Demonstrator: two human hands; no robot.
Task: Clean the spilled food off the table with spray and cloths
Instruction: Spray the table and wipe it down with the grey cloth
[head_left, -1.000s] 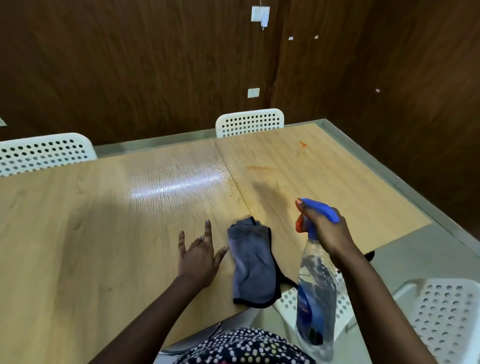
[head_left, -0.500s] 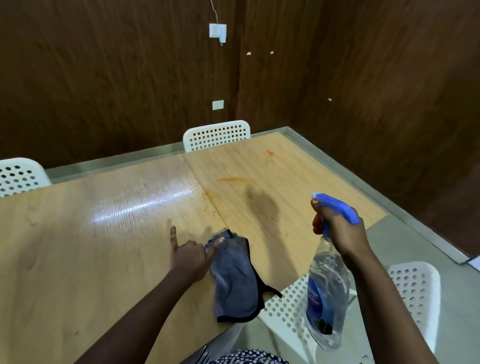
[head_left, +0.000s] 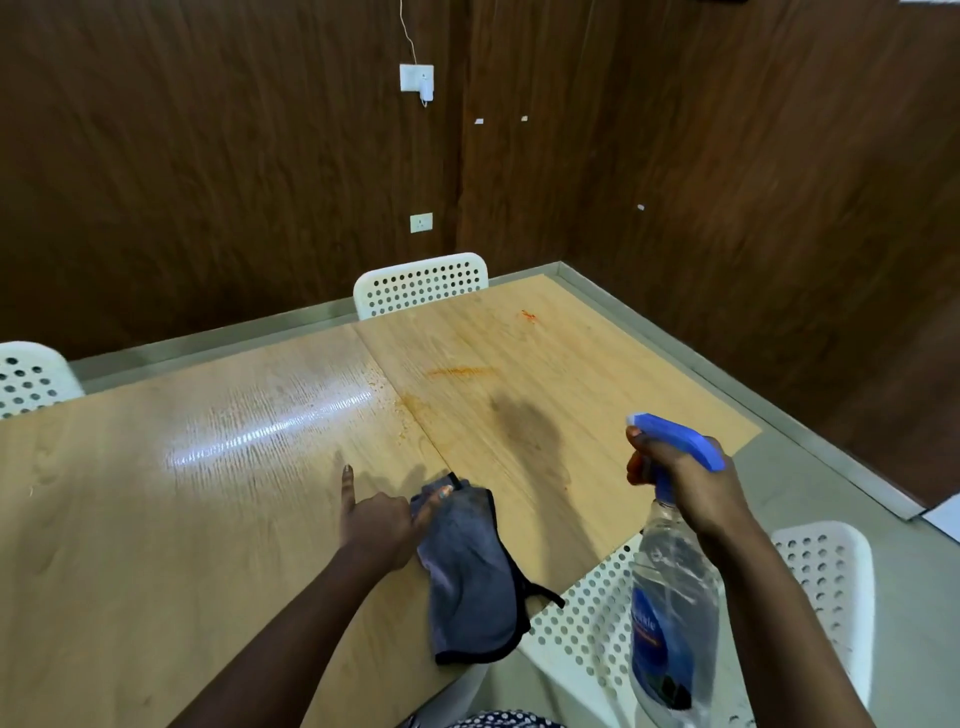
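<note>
Hands at a light wooden table (head_left: 156, 519), seen from above by the person working. Their right hand (head_left: 691, 483) grips a clear spray bottle (head_left: 670, 608) by its blue trigger head, fingers curled round the neck, held in the air beyond the table's right edge with the nozzle facing the tabletop. Their left hand (head_left: 379, 525) rests on the table, index finger stretched forward, other fingers curled under, thumb lying on the top edge of a grey cloth (head_left: 467, 571) with dark trim. The cloth lies crumpled just right of that hand, its lower end hanging over the near edge. Orange food smears (head_left: 460, 371) streak the table farther ahead, with a small red spot (head_left: 529, 315) near the far corner. White perforated chairs (head_left: 421, 283) stand around the table against dark wood-panelled walls.
</note>
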